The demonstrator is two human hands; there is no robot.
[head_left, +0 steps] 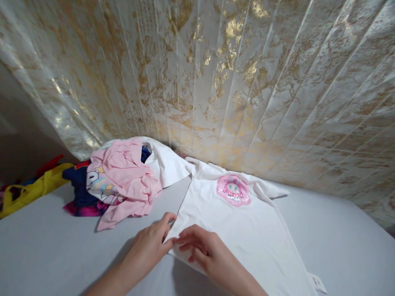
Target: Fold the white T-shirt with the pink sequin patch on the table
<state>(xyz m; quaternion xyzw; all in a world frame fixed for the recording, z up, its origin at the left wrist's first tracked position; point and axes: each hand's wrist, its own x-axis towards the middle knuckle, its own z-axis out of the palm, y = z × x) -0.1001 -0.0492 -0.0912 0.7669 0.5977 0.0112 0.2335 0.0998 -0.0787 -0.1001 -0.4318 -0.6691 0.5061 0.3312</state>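
Note:
A white T-shirt (247, 238) with a round pink cartoon print (233, 190) lies spread on the grey surface, its neck toward the curtain. My left hand (154, 236) is at the shirt's lower left corner, with thumb and index finger apart on either side of the edge. Close beside it, my right hand (205, 250) is over the shirt near the hem, fingers bent and apart, with nothing seen between them. The fingertips of both hands nearly meet; whether they touch each other or the cloth is hard to tell.
A heap of clothes with a pink shirt (123, 172), a navy garment (78, 187) and a white garment (168, 162) lies at the left, against the T-shirt's sleeve. Farther left is a yellow strap-like item (40, 187). A gold-patterned curtain (216, 82) hangs behind. A white tag (317, 283) pokes out at the shirt's right side.

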